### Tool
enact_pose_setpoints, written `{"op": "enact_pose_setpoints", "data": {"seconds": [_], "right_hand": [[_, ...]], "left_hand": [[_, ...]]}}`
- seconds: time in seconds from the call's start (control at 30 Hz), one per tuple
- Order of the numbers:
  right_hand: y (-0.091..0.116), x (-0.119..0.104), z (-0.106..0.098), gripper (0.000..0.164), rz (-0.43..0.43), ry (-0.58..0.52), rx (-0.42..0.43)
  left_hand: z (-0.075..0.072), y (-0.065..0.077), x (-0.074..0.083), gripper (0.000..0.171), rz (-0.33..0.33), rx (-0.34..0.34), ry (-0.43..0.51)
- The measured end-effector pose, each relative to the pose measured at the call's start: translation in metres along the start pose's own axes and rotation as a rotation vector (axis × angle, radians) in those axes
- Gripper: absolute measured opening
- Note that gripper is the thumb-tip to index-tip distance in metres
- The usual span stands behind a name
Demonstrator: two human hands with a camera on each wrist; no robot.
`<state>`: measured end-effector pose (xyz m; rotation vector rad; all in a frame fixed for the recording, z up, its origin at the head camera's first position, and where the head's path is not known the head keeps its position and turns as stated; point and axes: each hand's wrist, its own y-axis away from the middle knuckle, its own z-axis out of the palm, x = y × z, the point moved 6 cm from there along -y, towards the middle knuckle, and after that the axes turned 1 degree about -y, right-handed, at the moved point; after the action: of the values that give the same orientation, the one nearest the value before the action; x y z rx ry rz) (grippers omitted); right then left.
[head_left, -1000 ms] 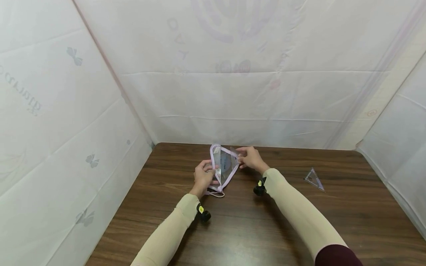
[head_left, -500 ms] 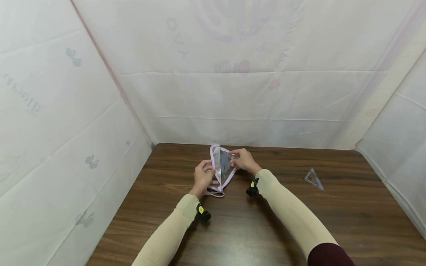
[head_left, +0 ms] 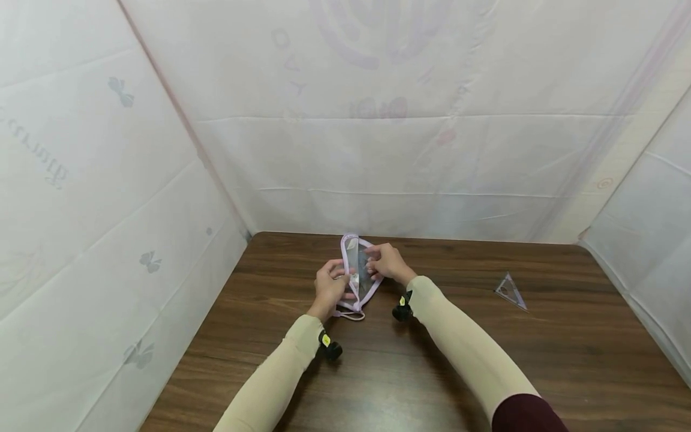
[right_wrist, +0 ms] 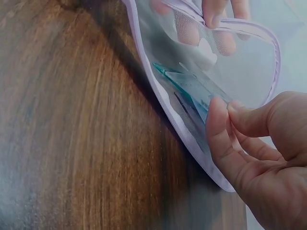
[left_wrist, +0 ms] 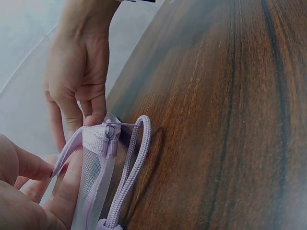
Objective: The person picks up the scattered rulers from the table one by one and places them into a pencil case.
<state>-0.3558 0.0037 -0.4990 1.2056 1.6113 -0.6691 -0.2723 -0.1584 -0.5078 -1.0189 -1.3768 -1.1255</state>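
Observation:
A see-through mesh zip pouch (head_left: 353,257) with lilac trim stands near the table's back edge, its mouth held apart. My left hand (head_left: 329,287) grips the pouch by its zipped edge, thumb on one side and fingers inside. A braided lilac cord (left_wrist: 145,146) hangs from the pouch's corner. In the right wrist view, my right hand (right_wrist: 261,143) pinches a clear flat plastic piece (right_wrist: 196,84) between thumb and forefinger. The piece reaches into the pouch, beside a teal-edged strip (right_wrist: 175,82). Its full outline is hidden by the fingers and mesh.
A clear set square (head_left: 510,293) lies on the brown wooden table (head_left: 394,372), to the right of my right arm. White cloth walls (head_left: 345,156) enclose the table at the back and both sides.
My right hand has moved left, bringing the clear plastic piece from the pouch's right edge into its mouth. The left hand has stayed in place on the pouch.

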Motion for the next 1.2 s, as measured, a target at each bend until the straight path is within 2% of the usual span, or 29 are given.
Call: {"op": "enact_pose_setpoints", "data": {"seconds": [0.93, 1.2], "right_hand": [[-0.0037, 0.0031, 0.0044, 0.044, 0.021, 0.101, 0.029], [-0.0028, -0.0012, 0.0047, 0.048, -0.018, 0.153, 0.012]], "left_hand": [[0.0003, 0.0014, -0.0005, 0.039, -0.014, 0.001, -0.006], [0.0002, 0.0019, 0.0012, 0.039, 0.004, 0.000, -0.004]]}}
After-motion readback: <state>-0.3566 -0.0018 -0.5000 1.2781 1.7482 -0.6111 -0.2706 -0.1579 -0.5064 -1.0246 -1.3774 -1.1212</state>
